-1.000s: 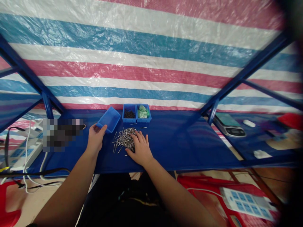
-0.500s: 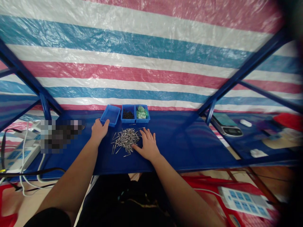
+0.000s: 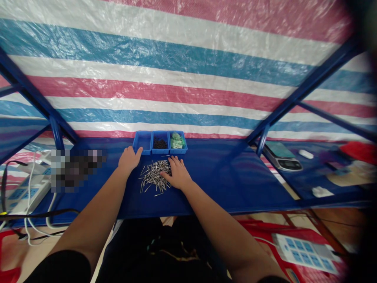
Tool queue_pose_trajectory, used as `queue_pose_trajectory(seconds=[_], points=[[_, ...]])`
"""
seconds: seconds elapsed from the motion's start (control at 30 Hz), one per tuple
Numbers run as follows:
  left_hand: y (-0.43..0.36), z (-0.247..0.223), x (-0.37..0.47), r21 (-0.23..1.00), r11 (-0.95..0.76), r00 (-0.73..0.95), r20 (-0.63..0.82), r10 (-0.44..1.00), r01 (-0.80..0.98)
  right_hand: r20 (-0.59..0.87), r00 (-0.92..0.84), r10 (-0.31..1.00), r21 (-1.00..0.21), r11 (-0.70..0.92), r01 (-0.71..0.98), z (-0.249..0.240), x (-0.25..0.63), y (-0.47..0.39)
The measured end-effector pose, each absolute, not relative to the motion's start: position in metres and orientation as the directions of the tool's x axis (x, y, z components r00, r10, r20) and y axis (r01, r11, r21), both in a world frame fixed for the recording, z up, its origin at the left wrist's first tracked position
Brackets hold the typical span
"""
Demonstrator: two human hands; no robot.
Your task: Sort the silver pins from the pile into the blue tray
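Nearest the table's point(image 3: 224, 177) front edge, a stray pin lies loose below the main pile of silvery metal pins point(image 3: 154, 175). That pile sits left of the table's middle, between the front edge and the bins, and here's the right hand point(image 3: 179, 173) on its right flank, fingers a little apart, thumb over the metal! Nothing shows pinched in it, though the palm is hidden. One broad sweep toward the front edge could, I'd judge, send those loose outliers rolling off.

Further back, the left hand point(image 3: 129, 160) is at the near left corner of the left bin point(image 3: 143, 140), thumb spread from the fingers; whether it grips or merely rests, I can't tell. A hard push there could shunt the whole row toward the back edge, or tip the bin if its rim is pressed.

Snug alongside stand the middle bin point(image 3: 160, 151), with small dark pieces, and the right bin point(image 3: 178, 151), with green packets. They're so close that a careless toss could mix pins among either. Behind hangs the striped sheet point(image 3: 165, 86).
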State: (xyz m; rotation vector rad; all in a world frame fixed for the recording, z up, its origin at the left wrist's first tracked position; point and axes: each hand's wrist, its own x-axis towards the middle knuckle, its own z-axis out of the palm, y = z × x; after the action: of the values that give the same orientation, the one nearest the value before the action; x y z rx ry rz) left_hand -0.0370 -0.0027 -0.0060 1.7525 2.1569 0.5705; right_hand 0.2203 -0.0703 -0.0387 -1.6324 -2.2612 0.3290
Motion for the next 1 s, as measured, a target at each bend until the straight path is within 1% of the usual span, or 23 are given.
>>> queue_pose_trajectory(seconds=[0.07, 0.13, 0.17, 0.2, 0.23, 0.3, 0.33, 0.4, 0.5, 0.6, 0.77, 1.0], points=[[-0.006, -0.003, -0.037, 0.443, 0.204, -0.238, 0.02, 0.971, 0.873, 0.138, -0.33, 0.934, -0.386, 0.358, 0.85, -0.04, 0.215, -0.067], [-0.015, 0.0, -0.037, 0.399, 0.238, -0.286, 0.065, 0.956, 0.886, 0.142, -0.36, 0.922, -0.405, 0.386, 0.829, -0.041, 0.212, -0.063], [-0.022, 0.0, -0.036, 0.393, 0.226, -0.285, 0.096, 0.954, 0.891, 0.145, -0.369, 0.918, -0.414, 0.395, 0.82, -0.041, 0.211, -0.06], [-0.03, 0.0, -0.035, 0.4, 0.181, -0.251, 0.132, 0.959, 0.898, 0.15, -0.373, 0.916, -0.419, 0.401, 0.815, -0.042, 0.21, -0.058], [-0.039, -0.002, -0.034, 0.411, 0.102, -0.189, 0.175, 0.966, 0.906, 0.157, -0.374, 0.914, -0.421, 0.404, 0.812, -0.043, 0.21, -0.055], [-0.059, -0.008, -0.029, 0.436, -0.138, 0.017, 0.27, 0.963, 0.889, 0.171, -0.378, 0.91, -0.416, 0.414, 0.81, -0.045, 0.209, -0.051], [-0.07, -0.012, -0.027, 0.444, -0.23, 0.101, 0.296, 0.95, 0.866, 0.18, -0.379, 0.908, -0.412, 0.419, 0.809, -0.045, 0.209, -0.05], [-0.09, -0.023, -0.023, 0.445, -0.33, 0.219, 0.283, 0.934, 0.833, 0.196, -0.383, 0.903, -0.406, 0.43, 0.806, -0.046, 0.209, -0.049], [-0.112, -0.037, -0.018, 0.413, -0.41, 0.35, 0.214, 0.912, 0.813, 0.227, -0.386, 0.894, -0.4, 0.447, 0.8, -0.044, 0.209, -0.05], [-0.123, -0.045, -0.014, 0.373, -0.456, 0.413, 0.193, 0.89, 0.808, 0.254, -0.39, 0.885, -0.4, 0.463, 0.791, -0.041, 0.209, -0.051], [-0.123, -0.051, -0.004, 0.356, -0.45, 0.392, 0.225, 0.892, 0.819, 0.279, -0.381, 0.881, -0.428, 0.47, 0.772, -0.041, 0.21, -0.049], [-0.111, -0.058, 0.005, 0.347, -0.458, 0.403, 0.223, 0.888, 0.818, 0.217, -0.433, 0.875, -0.472, 0.482, 0.738, -0.043, 0.208, -0.05]])
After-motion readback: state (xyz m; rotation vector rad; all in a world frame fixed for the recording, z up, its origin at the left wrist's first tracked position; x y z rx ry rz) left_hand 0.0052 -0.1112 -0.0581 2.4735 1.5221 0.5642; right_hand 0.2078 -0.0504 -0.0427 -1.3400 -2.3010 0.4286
